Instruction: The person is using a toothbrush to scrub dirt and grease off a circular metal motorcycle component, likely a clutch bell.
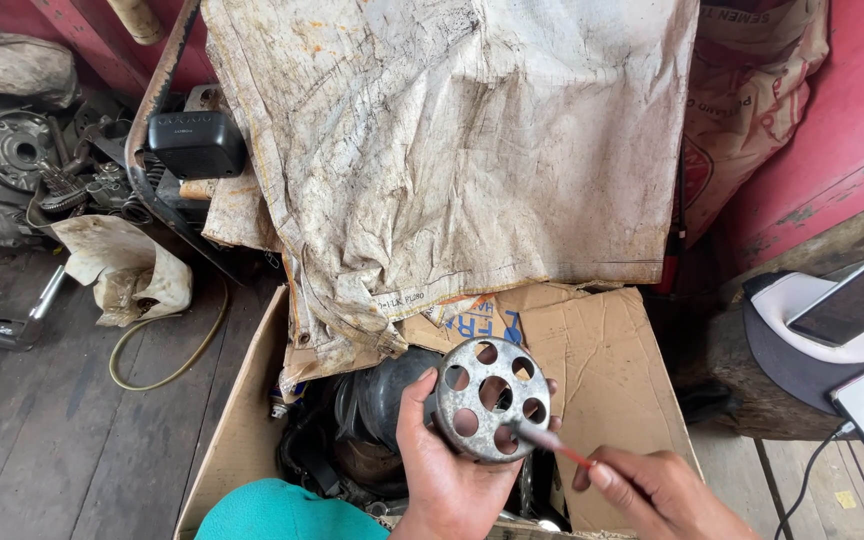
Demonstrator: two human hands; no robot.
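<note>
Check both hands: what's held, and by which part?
Left hand grips the round perforated metal drum by its rim. Right hand holds a thin red-handled tool by its handle end, tip against the drum.

Dark, worn wooden floor [42, 430] spreads out on the left; red painted wall [842, 120] rises on the right; a stained sack [452, 140] drapes the middle; flat daylight throughout.

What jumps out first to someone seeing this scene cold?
The round metal disc with holes, low in the middle, held in the left hand while the right hand pokes it with a thin red-tipped tool. Above them, a big stained sack drapes over an open cardboard box.
</note>
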